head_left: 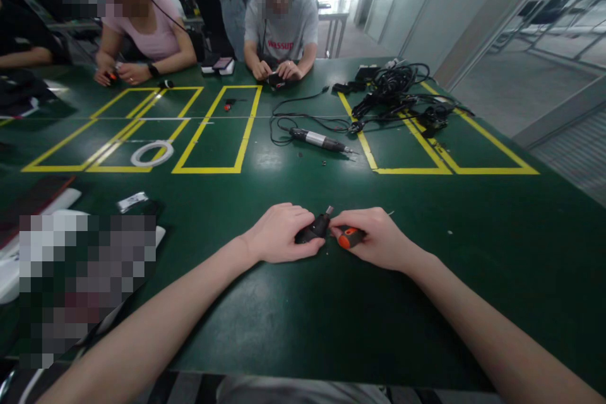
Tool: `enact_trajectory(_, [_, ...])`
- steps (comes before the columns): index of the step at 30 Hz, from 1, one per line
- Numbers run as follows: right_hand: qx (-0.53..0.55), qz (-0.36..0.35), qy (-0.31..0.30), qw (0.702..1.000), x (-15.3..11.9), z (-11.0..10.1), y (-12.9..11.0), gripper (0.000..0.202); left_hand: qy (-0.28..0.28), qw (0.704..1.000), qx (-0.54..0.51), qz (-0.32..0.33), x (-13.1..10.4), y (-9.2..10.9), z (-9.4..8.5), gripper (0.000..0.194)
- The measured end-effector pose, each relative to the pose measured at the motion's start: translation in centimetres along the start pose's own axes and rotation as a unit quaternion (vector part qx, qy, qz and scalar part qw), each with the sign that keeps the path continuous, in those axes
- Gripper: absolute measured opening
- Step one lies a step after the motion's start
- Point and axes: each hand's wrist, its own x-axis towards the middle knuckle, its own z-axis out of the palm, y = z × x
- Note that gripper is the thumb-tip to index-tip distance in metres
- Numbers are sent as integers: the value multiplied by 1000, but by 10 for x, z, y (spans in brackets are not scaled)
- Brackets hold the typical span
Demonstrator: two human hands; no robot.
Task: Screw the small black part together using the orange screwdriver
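Note:
My left hand [286, 232] is closed round a small black tapered part [315, 230] with a short metal tip pointing up and right. Its far end is hidden in my palm. Close by on the right, my right hand [379, 237] wraps round a screwdriver [350, 238] with an orange and black handle. The orange butt faces the left hand, and a thin pale shaft seems to show past the knuckles. My right fingertips are beside the black part; whether they touch it I cannot tell.
On the green table [265, 315] lie an electric screwdriver [319, 139] with its cord, a cable heap [398, 91], a white ring [139, 154] and a small packet [132, 202]. Yellow tape outlines rectangles. Blurred-out items lie at left. Across the table, people [281, 28] handle small parts.

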Motion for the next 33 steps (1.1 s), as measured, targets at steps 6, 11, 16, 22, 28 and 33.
enact_trajectory(6, [-14, 38, 11, 999, 0, -7, 7, 14, 51, 997, -14, -51, -2, -3, -4, 33])
enact_trajectory(11, [-52, 43, -28, 997, 0, -6, 9, 21, 137, 982, 2, -131, -3, -11, -6, 30])
enact_trajectory(16, [-61, 30, -72, 995, 1, 2, 3, 28, 132, 980, 43, -139, -2, -16, -3, 32])
enact_trajectory(22, [-47, 38, -77, 995, 2, 4, -2, 21, 123, 982, 42, -135, -2, -14, -2, 39])
enact_trajectory(28, [-43, 27, -89, 995, 2, 2, -2, 24, 125, 979, -122, -109, -4, -20, -7, 47])
enact_trajectory(33, [-5, 20, -98, 995, 2, 3, -6, 22, 115, 963, -212, -123, -2, -24, -9, 31])
